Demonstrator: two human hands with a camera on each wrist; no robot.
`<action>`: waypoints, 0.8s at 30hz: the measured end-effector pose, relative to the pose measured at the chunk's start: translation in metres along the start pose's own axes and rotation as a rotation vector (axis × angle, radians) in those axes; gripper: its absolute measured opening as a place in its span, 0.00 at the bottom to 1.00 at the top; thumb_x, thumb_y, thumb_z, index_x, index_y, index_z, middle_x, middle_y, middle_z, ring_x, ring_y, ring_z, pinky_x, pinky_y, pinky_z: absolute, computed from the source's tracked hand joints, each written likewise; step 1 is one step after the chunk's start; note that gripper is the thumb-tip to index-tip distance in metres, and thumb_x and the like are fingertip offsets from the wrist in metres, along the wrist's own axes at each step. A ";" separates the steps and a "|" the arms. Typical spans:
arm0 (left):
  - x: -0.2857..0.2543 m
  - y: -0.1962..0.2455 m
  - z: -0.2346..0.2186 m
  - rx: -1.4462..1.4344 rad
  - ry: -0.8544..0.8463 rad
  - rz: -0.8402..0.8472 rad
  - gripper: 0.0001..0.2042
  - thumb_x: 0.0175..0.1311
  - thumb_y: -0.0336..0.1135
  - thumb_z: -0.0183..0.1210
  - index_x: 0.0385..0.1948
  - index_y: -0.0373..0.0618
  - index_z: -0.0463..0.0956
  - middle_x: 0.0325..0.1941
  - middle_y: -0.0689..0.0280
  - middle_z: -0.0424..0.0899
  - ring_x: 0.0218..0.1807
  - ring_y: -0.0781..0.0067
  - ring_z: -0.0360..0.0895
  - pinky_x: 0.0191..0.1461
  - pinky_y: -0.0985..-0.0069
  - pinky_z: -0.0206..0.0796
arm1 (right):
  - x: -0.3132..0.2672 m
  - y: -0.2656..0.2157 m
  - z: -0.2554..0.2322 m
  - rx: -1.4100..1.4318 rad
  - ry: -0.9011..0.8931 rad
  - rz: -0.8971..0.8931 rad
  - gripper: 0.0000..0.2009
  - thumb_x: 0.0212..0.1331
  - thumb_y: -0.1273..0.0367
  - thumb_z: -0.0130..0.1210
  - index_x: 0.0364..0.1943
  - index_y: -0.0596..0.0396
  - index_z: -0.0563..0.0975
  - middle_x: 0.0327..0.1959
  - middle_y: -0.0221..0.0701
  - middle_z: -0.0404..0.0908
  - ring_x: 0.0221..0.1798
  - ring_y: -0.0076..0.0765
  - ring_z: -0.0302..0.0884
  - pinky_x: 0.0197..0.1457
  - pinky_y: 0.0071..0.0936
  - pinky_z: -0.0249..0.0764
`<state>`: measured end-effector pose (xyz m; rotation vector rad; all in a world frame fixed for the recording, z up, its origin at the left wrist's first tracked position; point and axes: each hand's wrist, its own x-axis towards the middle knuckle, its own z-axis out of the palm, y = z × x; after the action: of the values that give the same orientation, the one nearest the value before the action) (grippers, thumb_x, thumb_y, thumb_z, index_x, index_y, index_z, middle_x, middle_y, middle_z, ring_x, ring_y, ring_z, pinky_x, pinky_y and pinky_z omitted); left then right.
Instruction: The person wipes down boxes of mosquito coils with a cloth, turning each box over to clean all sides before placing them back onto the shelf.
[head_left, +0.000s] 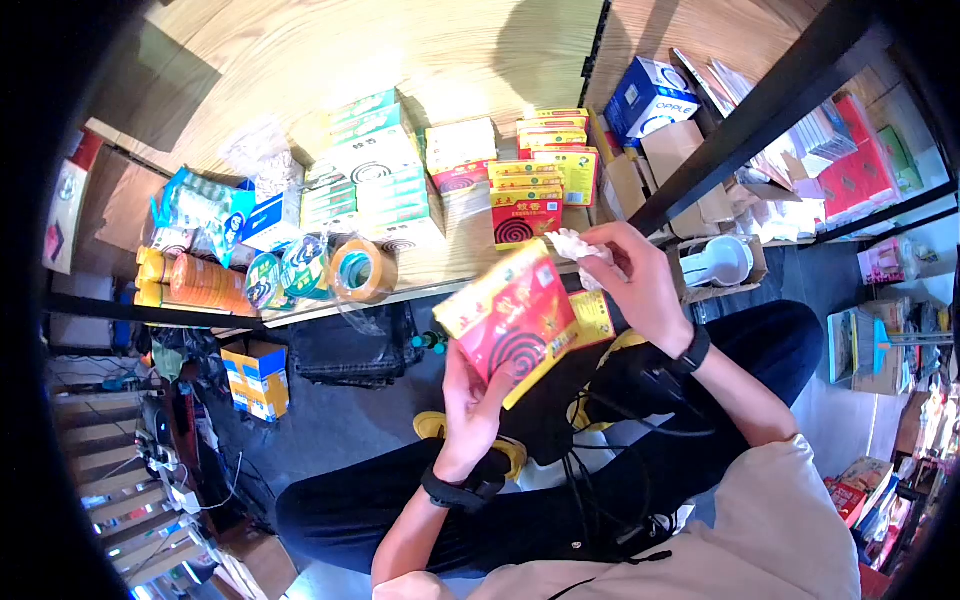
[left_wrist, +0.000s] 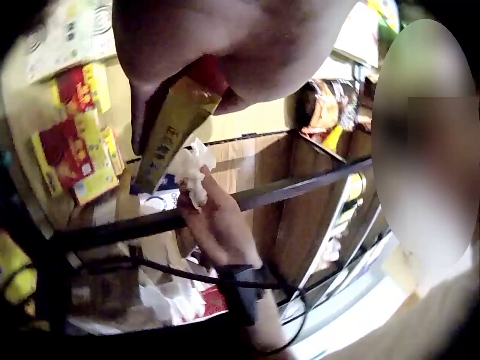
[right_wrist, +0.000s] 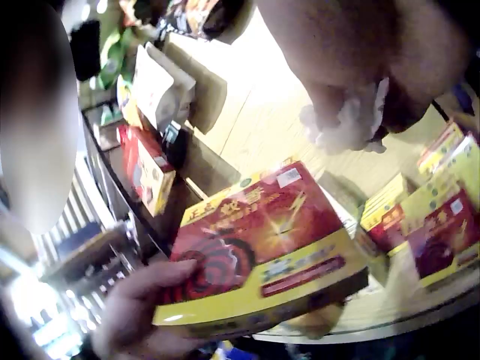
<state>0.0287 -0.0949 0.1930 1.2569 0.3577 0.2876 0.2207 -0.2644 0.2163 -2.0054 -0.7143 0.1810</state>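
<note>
First: Your left hand [head_left: 470,412] held a red box [head_left: 530,312] with yellow edges, raised in front of the desk [head_left: 460,70] and above your legs. The box was tilted, with a black spiral on its front. Your grip pinched it by the near edge, thumb on the printed face and the rest of the hand below and behind.

Second: Your right hand [head_left: 648,278] had a narrow grip, with a crumpled white tissue [head_left: 580,252] pinched in it near the box's far corner. The head view made the two seem to meet; the right wrist view showed a gap.

First: So which step did you have in hand?

Second: Most likely wiping the box. Whether you were between strokes or just starting, I couldn't tell.

First: And what did the next move call for?

Second: A steady left grip, and the tissue brought flat onto the face with light pressure, since the card looked easy to dent. Your thumb covered part of the front, so reaching that patch needed a fresh hold.

First: Beyond it, on the desk, stood stacked yellow-and-red boxes [head_left: 527,218], green-and-white boxes [head_left: 385,150] to their left, and a tape roll [head_left: 377,285] near the front edge.
</note>
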 end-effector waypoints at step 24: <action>-0.006 0.000 -0.009 -0.329 -0.038 -0.194 0.35 0.73 0.28 0.55 0.76 0.41 0.44 0.76 0.52 0.60 0.74 0.59 0.66 0.74 0.55 0.64 | -0.032 -0.010 0.021 0.927 -0.513 0.393 0.23 0.77 0.63 0.50 0.68 0.64 0.66 0.59 0.34 0.79 0.59 0.20 0.76 0.62 0.24 0.74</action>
<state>0.0197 -0.0891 0.1915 0.8963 0.3793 0.1486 0.1818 -0.2631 0.2090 -1.1649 -0.4004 1.0787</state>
